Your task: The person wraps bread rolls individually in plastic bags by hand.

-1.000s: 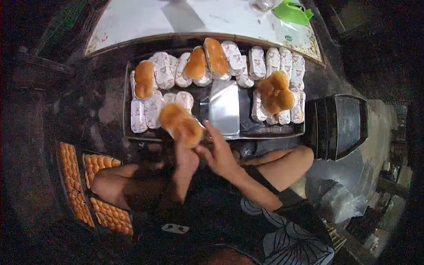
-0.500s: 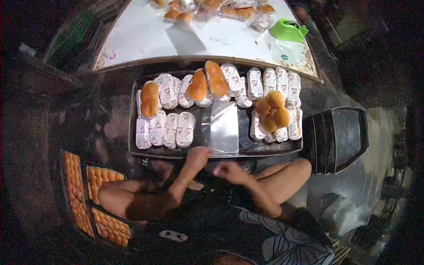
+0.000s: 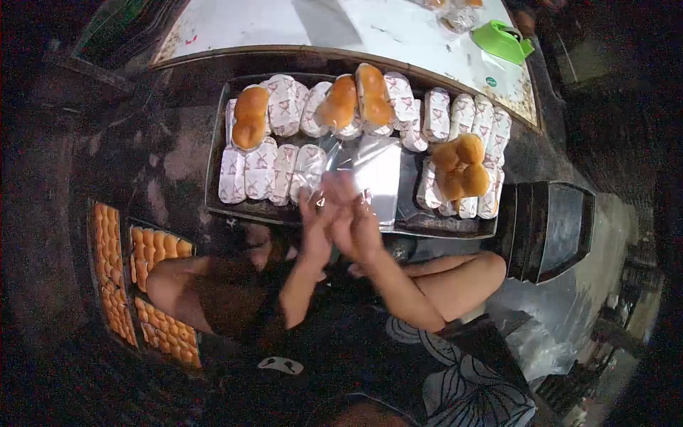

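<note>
Both my hands are close together over the front middle of a black tray (image 3: 263, 208). My left hand (image 3: 318, 224) is blurred, with its fingers spread apart. Beside it, my right hand (image 3: 353, 220) is blurred too, its fingers pointing toward the tray. A thin clear plastic bag (image 3: 331, 153) seems to be at the fingertips, but how it is held is too blurred to tell. Clear bags (image 3: 380, 171) lie flat in the tray. Around them are buns in printed paper (image 3: 284, 103), with unwrapped buns (image 3: 250, 117) on top and a bun cluster (image 3: 462, 167) at the right.
Beyond the tray stands a white table (image 3: 398, 35) with a green tape dispenser (image 3: 502, 43) and bagged buns (image 3: 459, 16). Stacked black trays (image 3: 562, 228) are at the right. Trays of buns (image 3: 160, 249) lie at the lower left. Crumpled plastic (image 3: 541, 341) is at the lower right.
My hands have moved forward from the tray's near edge to over it and come together. Clear plastic now shows at the fingertips. The camera view has shifted, so the tray appears higher.
</note>
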Action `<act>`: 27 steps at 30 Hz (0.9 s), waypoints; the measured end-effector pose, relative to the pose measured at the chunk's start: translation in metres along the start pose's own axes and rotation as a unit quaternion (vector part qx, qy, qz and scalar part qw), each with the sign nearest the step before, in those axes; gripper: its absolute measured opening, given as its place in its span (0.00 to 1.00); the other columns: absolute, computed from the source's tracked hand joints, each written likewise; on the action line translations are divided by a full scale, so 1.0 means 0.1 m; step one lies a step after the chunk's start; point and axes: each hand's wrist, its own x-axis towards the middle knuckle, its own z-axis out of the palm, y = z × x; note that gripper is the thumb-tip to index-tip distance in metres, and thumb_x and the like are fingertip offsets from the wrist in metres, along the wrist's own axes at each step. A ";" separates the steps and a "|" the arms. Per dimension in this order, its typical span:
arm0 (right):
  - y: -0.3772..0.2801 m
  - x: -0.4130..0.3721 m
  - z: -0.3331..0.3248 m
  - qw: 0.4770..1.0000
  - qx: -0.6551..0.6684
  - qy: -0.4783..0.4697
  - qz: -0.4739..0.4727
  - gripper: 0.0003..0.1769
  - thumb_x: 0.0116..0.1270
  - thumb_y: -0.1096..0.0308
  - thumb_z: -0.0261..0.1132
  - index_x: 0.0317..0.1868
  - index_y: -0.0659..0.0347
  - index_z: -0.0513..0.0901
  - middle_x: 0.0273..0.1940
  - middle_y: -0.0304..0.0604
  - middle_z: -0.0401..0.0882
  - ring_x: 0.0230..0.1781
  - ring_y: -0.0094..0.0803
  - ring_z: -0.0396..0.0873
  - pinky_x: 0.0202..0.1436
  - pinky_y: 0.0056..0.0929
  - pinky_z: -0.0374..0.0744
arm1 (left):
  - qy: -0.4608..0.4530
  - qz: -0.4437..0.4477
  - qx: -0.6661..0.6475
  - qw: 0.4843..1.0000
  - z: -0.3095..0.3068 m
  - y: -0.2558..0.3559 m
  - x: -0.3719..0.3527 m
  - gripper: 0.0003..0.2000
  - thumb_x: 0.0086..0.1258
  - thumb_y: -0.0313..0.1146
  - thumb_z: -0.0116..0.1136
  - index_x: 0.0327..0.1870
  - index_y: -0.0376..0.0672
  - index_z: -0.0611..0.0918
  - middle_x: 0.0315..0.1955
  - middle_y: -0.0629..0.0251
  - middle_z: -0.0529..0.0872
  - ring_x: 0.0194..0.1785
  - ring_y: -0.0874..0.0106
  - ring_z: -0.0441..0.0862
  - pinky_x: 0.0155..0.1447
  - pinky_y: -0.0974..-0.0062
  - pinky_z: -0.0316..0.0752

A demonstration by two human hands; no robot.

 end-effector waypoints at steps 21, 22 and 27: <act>-0.51 1.44 -1.02 0.882 -0.397 -0.103 0.233 0.26 0.60 0.50 0.52 0.50 0.64 0.70 0.41 0.44 0.75 0.42 0.31 0.74 0.46 0.32 0.74 | -0.031 0.050 -0.279 0.959 -0.57 0.98 0.19 0.21 0.64 0.38 0.45 0.57 0.39 0.64 0.50 0.54 0.68 0.52 0.60 0.68 0.58 0.54 0.64; -0.57 0.93 -0.54 0.924 -0.302 -0.035 0.232 0.30 0.61 0.47 0.53 0.52 0.65 0.67 0.41 0.42 0.74 0.42 0.28 0.74 0.46 0.31 0.74 | -0.029 0.053 -0.283 0.957 -0.50 1.00 0.18 0.21 0.64 0.38 0.45 0.57 0.39 0.64 0.50 0.54 0.68 0.52 0.60 0.68 0.58 0.54 0.64; -0.50 0.05 0.30 0.736 -0.636 -0.208 -0.103 0.30 0.59 0.56 0.59 0.58 0.62 0.63 0.47 0.49 0.74 0.45 0.38 0.74 0.50 0.33 0.72 | 0.012 0.052 -0.378 0.924 0.13 1.16 0.04 0.24 0.60 0.37 0.46 0.58 0.42 0.63 0.50 0.52 0.67 0.54 0.55 0.68 0.61 0.52 0.60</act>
